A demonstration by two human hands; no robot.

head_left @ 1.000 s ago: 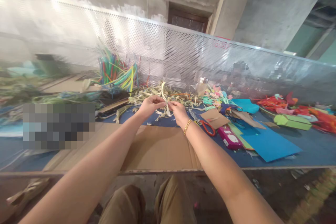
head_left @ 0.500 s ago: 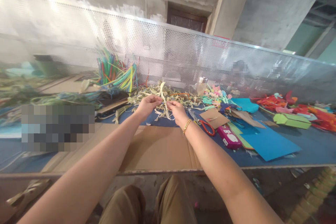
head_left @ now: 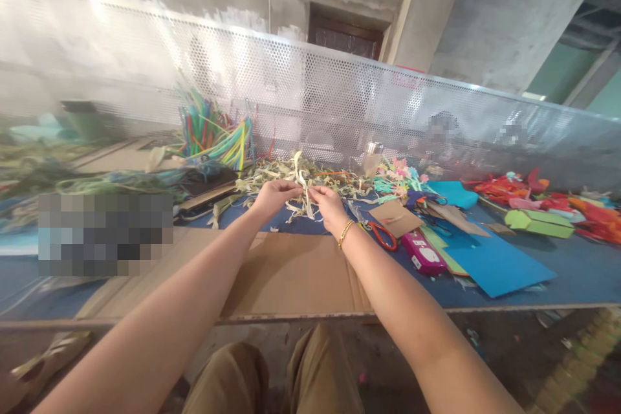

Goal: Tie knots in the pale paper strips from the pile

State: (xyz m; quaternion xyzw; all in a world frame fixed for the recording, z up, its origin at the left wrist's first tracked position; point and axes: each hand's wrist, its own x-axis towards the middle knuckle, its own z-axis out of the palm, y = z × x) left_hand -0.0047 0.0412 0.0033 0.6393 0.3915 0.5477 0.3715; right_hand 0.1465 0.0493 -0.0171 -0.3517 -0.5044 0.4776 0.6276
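Observation:
My left hand (head_left: 275,196) and my right hand (head_left: 330,205) meet near the middle of the view, over the far part of the table. Between their fingertips is a pale, cream-green strip (head_left: 301,171), its upper end standing up and its lower end hanging down. Fingers of both hands are pinched on it from either side. Behind the hands lies a heap of similar pale, curled strips (head_left: 272,171). A gold bracelet circles my right wrist.
Flat cardboard (head_left: 291,275) lies at the table's near edge. To the right are orange-handled scissors (head_left: 383,236), a purple box (head_left: 423,253) and blue sheets (head_left: 499,262). Colourful pipe-like stems (head_left: 213,132) stand back left. A perforated metal screen (head_left: 334,97) runs behind the table.
My left hand has shifted slightly, its fingers now closer to my right hand's fingertips. The strip's upper part has tilted a little; my right hand is nearly unmoved.

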